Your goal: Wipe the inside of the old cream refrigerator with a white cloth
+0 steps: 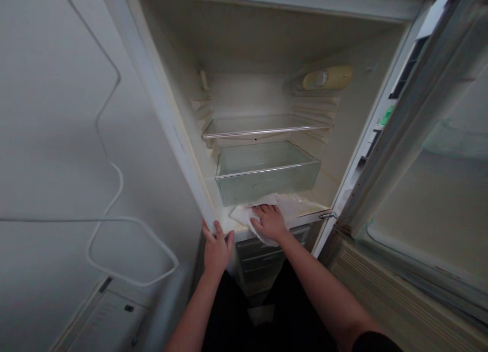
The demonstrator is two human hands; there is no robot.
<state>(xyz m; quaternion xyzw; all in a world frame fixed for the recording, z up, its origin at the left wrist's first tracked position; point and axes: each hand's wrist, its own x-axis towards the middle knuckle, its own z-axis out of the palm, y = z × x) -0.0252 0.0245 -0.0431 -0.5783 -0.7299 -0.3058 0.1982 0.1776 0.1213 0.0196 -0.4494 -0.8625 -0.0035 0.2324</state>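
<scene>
My right hand (270, 222) presses a crumpled white cloth (244, 216) against the floor of an open fridge (251, 95), at its front edge. The fingers point inward and the thumb lies to the left on the cloth. My left hand (216, 249) rests on the lower left corner of the fridge frame, fingers apart, with nothing in it. Just behind the cloth sits a clear glass-like drawer (267, 182). Above it a glass shelf (267, 124) spans the inside.
The fridge door (430, 189) stands wide open on the right. A pale lamp cover (328, 78) juts from the inner right wall. Below are lower drawers (267, 255). A white cable (114, 169) hangs along the left wall, above a white appliance (110, 316).
</scene>
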